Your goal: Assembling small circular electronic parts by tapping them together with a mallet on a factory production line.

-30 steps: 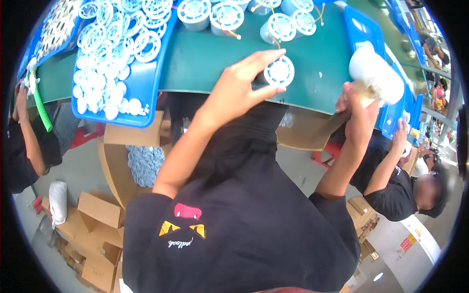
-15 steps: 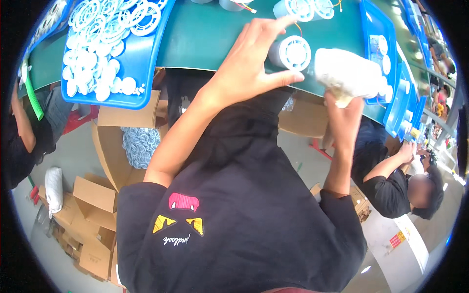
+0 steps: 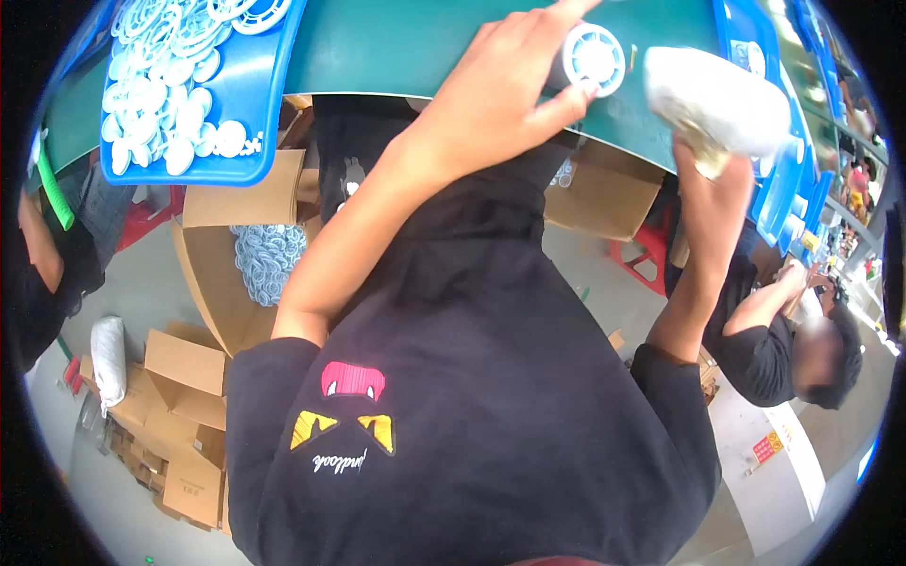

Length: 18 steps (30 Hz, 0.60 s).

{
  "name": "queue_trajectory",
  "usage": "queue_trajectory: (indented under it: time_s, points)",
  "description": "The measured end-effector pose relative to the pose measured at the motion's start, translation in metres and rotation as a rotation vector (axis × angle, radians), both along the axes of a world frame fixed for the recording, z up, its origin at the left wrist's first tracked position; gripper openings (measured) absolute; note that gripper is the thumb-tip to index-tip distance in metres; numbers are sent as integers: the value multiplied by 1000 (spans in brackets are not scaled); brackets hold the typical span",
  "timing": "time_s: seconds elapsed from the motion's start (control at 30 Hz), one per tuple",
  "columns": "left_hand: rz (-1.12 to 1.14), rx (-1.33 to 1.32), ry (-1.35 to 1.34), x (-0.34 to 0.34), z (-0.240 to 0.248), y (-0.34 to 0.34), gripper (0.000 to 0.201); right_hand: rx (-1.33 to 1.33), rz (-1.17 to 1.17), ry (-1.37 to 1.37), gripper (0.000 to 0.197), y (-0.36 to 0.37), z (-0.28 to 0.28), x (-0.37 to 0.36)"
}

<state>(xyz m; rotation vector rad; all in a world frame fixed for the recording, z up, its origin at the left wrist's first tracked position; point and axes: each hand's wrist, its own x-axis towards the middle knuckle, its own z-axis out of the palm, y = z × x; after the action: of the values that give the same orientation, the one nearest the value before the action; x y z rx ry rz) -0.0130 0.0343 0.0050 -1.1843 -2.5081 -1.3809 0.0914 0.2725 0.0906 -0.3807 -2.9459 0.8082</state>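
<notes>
My left hand [image 3: 505,85] wraps around a short white cylinder [image 3: 595,58] with a spoked round face, standing near the front edge of the green table. The thumb presses against its near side, and the fingers reach past its far side. In my right hand [image 3: 710,184] is a mallet-like tool with a bulky white wrapped head [image 3: 717,99], raised beside the cylinder on the right. My right fingers close around its lower end, and the handle is mostly hidden.
A blue tray [image 3: 269,141] of white rings and discs sits at the left on the green table [image 3: 377,52]. More blue trays [image 3: 769,203] line the right. Open cardboard boxes [image 3: 203,255] stand below. A co-worker [image 3: 769,330] sits at the right; another person's arm [image 3: 42,255] shows at the left.
My left hand has closed on the cylinder, which now sits farther up and right in view. The wrapped tool has shifted right with my right hand. Other cylinders at the back have left the view.
</notes>
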Motion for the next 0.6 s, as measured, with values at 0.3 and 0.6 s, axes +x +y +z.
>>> queue_trajectory:
  time_s: [0.3, 0.6]
  points:
    - [-32, 384, -330, 0, 6, 6, 76, -91, -193, 229, 25, -1, -14, 7]
    - [69, 120, 161, 1, 2, 10, 74, 82, -17, 83, 25, 12, -14, -1]
